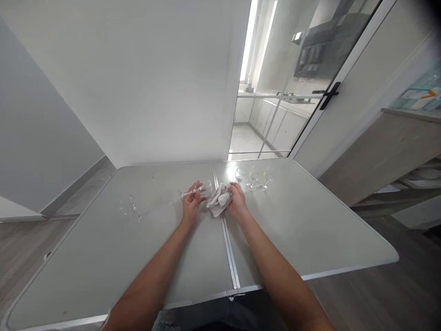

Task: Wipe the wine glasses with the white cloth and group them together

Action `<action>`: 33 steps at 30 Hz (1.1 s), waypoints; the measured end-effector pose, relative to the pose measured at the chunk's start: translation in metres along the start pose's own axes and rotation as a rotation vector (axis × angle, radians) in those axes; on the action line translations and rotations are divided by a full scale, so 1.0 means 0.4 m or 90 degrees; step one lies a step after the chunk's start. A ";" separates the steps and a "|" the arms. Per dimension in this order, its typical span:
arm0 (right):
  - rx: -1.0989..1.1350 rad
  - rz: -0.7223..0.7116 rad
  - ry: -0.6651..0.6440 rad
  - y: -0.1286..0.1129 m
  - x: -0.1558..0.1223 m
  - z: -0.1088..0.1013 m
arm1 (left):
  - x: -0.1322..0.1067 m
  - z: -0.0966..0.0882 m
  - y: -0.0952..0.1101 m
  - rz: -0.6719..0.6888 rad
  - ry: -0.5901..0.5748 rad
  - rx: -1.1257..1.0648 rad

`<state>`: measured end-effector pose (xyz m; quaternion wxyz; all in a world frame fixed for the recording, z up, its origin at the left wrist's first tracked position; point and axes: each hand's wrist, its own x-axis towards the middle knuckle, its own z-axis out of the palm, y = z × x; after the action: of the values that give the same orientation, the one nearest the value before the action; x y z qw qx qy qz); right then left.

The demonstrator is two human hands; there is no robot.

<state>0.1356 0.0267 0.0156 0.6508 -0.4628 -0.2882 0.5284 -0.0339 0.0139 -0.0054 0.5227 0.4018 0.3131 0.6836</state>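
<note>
My left hand (191,203) is closed round the stem of a clear wine glass (198,189) that is tipped on its side above the table. My right hand (237,200) grips a crumpled white cloth (218,200) pressed against the glass's bowl end. Both hands meet over the middle seam of the grey folding table (292,230).
Three clear stemmed glasses (253,177) stand upright just beyond my right hand. More clear glasses (129,208) stand on the table's left half. A glass sliding door (310,82) opens to a kitchen behind. A wooden counter (389,151) stands at the right.
</note>
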 end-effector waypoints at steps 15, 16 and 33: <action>0.081 0.242 -0.279 -0.023 -0.014 0.000 | -0.005 0.000 -0.003 -0.007 -0.024 0.035; 0.065 0.250 -0.272 -0.022 -0.013 -0.002 | -0.005 0.001 -0.003 -0.007 -0.026 0.038; -0.154 -0.149 -0.103 -0.008 -0.059 0.020 | -0.008 -0.002 -0.020 0.004 -0.010 0.084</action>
<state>0.1236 0.0066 0.0243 0.6226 -0.4568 -0.4526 0.4459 -0.0306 0.0129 -0.0134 0.4953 0.4420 0.3521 0.6598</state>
